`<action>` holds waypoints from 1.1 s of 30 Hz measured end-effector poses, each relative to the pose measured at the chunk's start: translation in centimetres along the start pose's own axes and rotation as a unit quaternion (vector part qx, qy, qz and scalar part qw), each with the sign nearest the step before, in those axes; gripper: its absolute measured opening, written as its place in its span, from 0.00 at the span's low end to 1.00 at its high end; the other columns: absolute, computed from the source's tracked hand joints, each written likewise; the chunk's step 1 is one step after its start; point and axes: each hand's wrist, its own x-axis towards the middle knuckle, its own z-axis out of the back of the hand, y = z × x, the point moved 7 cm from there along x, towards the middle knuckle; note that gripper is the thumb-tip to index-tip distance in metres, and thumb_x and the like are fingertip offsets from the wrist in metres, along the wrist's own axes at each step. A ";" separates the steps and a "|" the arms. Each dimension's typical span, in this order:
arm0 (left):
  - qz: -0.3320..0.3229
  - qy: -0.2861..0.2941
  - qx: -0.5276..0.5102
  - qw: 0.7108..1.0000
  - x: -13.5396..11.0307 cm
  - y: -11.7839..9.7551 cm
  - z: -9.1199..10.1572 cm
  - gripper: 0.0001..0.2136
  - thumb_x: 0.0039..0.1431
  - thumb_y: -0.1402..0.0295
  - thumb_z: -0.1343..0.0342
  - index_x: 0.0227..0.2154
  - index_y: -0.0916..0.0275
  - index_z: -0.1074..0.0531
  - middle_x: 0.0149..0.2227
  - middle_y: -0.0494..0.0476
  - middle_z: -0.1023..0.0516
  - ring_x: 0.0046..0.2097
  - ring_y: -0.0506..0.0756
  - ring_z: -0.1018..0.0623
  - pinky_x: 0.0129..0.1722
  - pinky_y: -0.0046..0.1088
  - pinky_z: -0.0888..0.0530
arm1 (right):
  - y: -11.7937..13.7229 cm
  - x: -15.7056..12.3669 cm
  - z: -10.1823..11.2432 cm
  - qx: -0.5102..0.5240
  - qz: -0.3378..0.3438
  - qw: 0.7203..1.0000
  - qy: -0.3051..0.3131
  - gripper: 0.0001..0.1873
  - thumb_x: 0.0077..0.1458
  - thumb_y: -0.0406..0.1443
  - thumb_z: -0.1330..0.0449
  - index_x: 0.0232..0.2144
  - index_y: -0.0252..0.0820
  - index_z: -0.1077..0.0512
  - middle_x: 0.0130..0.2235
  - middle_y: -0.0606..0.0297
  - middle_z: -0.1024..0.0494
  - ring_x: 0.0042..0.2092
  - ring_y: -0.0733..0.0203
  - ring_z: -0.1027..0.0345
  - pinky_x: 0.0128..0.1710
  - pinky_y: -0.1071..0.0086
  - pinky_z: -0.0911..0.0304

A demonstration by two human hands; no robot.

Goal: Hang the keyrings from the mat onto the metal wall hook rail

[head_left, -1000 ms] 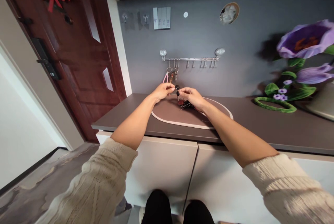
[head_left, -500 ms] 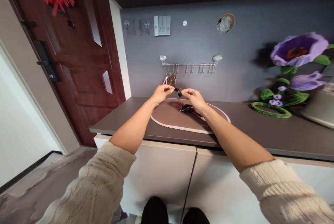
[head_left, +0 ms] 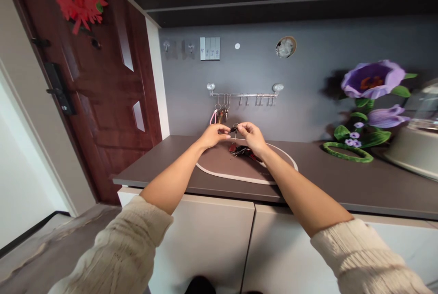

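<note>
Above the oval brown mat [head_left: 219, 166] on the counter, my left hand [head_left: 214, 134] and my right hand [head_left: 251, 134] meet, both pinching a small black-headed key [head_left: 234, 129] between their fingertips. A bunch of dark and red keys [head_left: 241, 150] lies on the mat just below my right hand. Behind my hands, a metal hook rail [head_left: 242, 96] is fixed to the grey wall. A pink-looped key bunch [head_left: 219, 113] hangs from its left hooks.
A dark red door [head_left: 99, 79] with a black handle stands to the left. Purple artificial flowers [head_left: 371, 97] and a green ring [head_left: 345, 152] sit on the counter [head_left: 342, 180] at right, beside a metal pot [head_left: 414, 148]. White cabinet doors [head_left: 219, 234] are below.
My view has tilted up, so everything sits lower in the picture. My hands stay together on the small key, now slightly closer to each other.
</note>
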 end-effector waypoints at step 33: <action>0.198 -0.110 -0.184 0.957 -0.7 3.0 -1.8 0.05 0.52 0.75 0.52 0.23 0.66 0.34 0.19 0.48 0.34 0.18 0.43 0.36 0.20 0.19 0.40 | 0.6 7.3 -0.2 0.142 -0.154 0.974 -0.082 0.05 0.49 0.29 0.48 0.23 0.38 0.36 0.22 0.70 0.32 0.23 0.72 0.38 0.30 0.71 0.34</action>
